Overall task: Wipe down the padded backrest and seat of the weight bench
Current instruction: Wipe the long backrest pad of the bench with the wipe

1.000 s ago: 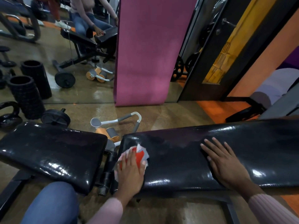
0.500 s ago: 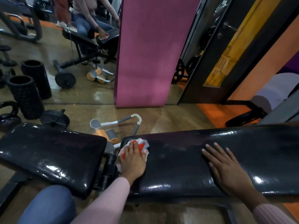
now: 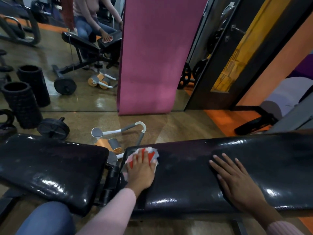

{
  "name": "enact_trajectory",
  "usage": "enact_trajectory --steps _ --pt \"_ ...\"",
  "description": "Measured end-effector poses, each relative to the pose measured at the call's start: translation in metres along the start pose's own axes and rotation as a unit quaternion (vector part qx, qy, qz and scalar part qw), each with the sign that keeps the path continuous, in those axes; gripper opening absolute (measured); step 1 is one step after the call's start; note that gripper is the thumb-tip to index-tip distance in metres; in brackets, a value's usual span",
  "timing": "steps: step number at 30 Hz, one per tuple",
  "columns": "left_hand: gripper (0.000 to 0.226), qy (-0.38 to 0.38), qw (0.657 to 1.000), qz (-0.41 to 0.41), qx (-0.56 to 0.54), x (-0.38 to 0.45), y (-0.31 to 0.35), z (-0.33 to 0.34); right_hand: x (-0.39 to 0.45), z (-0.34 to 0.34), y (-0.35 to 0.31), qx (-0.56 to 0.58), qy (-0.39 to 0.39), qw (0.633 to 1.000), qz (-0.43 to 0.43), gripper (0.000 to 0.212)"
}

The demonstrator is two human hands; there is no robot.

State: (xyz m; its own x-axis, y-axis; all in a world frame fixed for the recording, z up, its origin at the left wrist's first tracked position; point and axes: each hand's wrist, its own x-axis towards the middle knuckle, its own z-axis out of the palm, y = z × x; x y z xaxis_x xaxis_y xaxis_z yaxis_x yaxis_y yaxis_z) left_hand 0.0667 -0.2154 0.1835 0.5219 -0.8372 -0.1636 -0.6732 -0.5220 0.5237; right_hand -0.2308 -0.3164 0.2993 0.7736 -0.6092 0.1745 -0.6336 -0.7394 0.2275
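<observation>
The black weight bench lies across the view in two pads. The long backrest pad [image 3: 194, 175] runs to the right and the shorter seat pad [image 3: 50, 168] sits at the left, with a hinge gap between them. My left hand [image 3: 141, 172] presses a red and white cloth [image 3: 151, 154] flat onto the far left corner of the backrest pad. My right hand [image 3: 237, 182] rests flat on the same pad further right, fingers spread, holding nothing.
An orange and grey ab roller [image 3: 111, 143] lies on the floor just behind the hinge gap. A pink mat [image 3: 152, 56] leans on the mirror wall. Black foam rollers [image 3: 22, 102], a weight plate [image 3: 53, 128] and a kettlebell [image 3: 6, 119] stand at the left.
My left hand has slid the cloth away from me, from the near edge of the backrest pad to its far left corner. My right hand has stayed flat in place.
</observation>
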Motion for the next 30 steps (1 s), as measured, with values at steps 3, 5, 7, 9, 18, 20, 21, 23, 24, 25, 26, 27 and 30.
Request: enact_trajectory --steps 3,5,7,9,18,20,21,23,24,25,26,27,30 --pt "0.061 0.01 1.0 0.015 0.023 -0.041 0.014 0.009 -0.001 0.0 0.0 0.0 -0.012 1.0 -0.007 0.05" --pt "0.069 0.0 0.996 0.081 0.038 -0.056 0.04 0.011 0.0 -0.001 0.001 -0.002 -0.018 1.0 -0.006 0.05" --pt "0.067 -0.027 0.992 0.117 0.029 -0.046 0.062 0.009 0.0 -0.001 0.001 -0.007 -0.029 1.0 -0.006 0.05" --pt "0.06 -0.038 0.992 0.122 0.017 -0.021 0.07 0.005 0.0 -0.003 0.0 -0.008 -0.038 0.999 -0.001 0.049" --pt "0.058 0.003 0.999 0.047 0.025 -0.034 0.015 0.009 0.023 -0.005 -0.018 0.006 -0.071 0.997 -0.014 0.052" --pt "0.058 -0.003 0.996 0.091 0.022 -0.044 0.031 0.011 0.031 0.0 -0.031 0.033 -0.055 0.997 0.029 0.049" --pt "0.058 -0.009 0.994 0.106 0.017 -0.039 0.038 0.009 0.033 0.002 -0.037 0.036 -0.044 0.997 0.044 0.047" --pt "0.057 -0.016 0.992 0.121 0.013 -0.009 0.043 0.008 0.033 0.004 -0.044 0.038 -0.026 0.997 0.061 0.045" --pt "0.057 -0.019 0.992 0.12 0.01 0.009 0.04 0.006 0.034 0.004 -0.047 0.037 -0.018 0.997 0.068 0.044" --pt "0.056 -0.02 0.993 0.114 0.006 0.026 0.033 0.004 0.035 0.003 -0.05 0.033 -0.009 0.996 0.077 0.042" --pt "0.054 -0.012 0.994 0.105 0.0 0.038 0.025 0.001 0.037 0.003 -0.053 0.024 0.006 0.996 0.09 0.038" --pt "0.052 -0.001 0.996 0.094 -0.003 0.045 0.013 0.0 0.041 0.002 -0.059 0.012 0.016 0.994 0.107 0.035" --pt "0.058 0.028 0.998 0.056 0.007 0.03 -0.026 0.005 0.051 0.008 -0.075 -0.018 0.033 0.99 0.139 0.03"
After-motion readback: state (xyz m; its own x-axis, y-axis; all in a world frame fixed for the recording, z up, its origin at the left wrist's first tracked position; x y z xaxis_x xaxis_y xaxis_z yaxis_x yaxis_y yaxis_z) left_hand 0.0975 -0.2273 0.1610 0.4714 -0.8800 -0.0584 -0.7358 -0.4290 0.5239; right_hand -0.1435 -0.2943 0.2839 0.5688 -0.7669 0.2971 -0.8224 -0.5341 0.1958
